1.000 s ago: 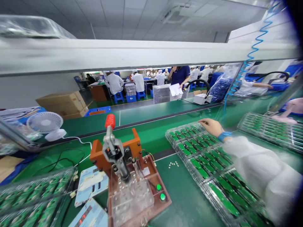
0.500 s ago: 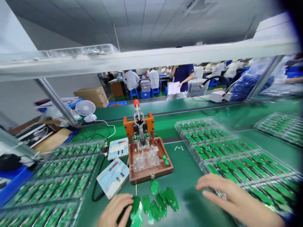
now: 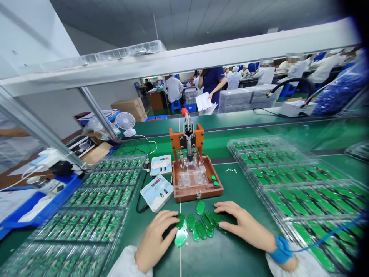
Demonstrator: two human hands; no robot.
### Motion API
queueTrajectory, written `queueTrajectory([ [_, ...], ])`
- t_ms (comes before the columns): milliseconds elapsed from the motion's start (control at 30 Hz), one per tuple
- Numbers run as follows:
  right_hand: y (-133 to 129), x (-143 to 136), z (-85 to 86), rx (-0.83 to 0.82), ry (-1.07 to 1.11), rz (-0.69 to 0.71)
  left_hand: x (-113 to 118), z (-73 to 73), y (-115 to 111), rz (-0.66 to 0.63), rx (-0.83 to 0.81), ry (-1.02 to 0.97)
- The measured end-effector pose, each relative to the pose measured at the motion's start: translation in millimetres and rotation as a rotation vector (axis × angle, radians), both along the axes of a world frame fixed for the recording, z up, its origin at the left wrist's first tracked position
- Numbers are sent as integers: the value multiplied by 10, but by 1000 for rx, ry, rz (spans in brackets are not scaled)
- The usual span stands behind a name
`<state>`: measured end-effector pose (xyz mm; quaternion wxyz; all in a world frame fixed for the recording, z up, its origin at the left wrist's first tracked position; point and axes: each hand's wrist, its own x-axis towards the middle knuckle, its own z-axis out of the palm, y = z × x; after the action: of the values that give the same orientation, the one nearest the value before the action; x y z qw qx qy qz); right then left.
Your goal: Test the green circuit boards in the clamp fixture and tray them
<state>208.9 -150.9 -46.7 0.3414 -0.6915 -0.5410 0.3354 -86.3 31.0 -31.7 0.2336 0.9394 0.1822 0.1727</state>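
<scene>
Several small green circuit boards [image 3: 201,229] lie in a loose, overlapping cluster on the green bench mat. At the cluster's left end my left hand [image 3: 157,238] has its thumb and index finger around the edges of one dark green board [image 3: 180,221], above shinier boards [image 3: 181,235]. My right hand [image 3: 246,227], with a blue wrist strap [image 3: 280,250], rests at the right end, fingers apart and tips against the boards there. Behind the cluster stands a toggle-clamp test fixture [image 3: 198,196] with an orange frame, a red knob and a clear plate.
Clear trays of boards stand on the left [image 3: 95,209] and right [image 3: 300,192]. Two white meter boxes [image 3: 157,192] with cables sit left of the fixture. Small white bits [image 3: 231,171] lie behind it. A fan [image 3: 125,121], a blue bin [image 3: 34,213] and an overhead shelf [image 3: 184,63] surround the bench.
My right hand has moved left from the right tray's edge to the board cluster. My left hand stays at the cluster's left end. The view has shifted, showing more of both forearms.
</scene>
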Motion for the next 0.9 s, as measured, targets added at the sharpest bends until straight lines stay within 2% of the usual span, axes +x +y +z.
queueTrajectory([
  [133, 50, -21, 44, 4, -68, 31, 135, 37, 118, -117, -2, 122],
  [333, 61, -57, 61, 34, -78, 17, 217, 27, 188, -148, -66, 221],
  [500, 95, -46, 75, 42, 34, -8, 228, 28, 204, -133, -73, 204],
  [667, 12, -46, 185, 71, 159, 10, 130, 28, 181, -88, -41, 85],
  [800, -11, -4, 339, 172, 206, -31, 93, 181, 179, -87, -36, -69],
  [900, 171, 57, 474, 289, 175, -86, 240, 360, 289, -32, -30, -209],
])
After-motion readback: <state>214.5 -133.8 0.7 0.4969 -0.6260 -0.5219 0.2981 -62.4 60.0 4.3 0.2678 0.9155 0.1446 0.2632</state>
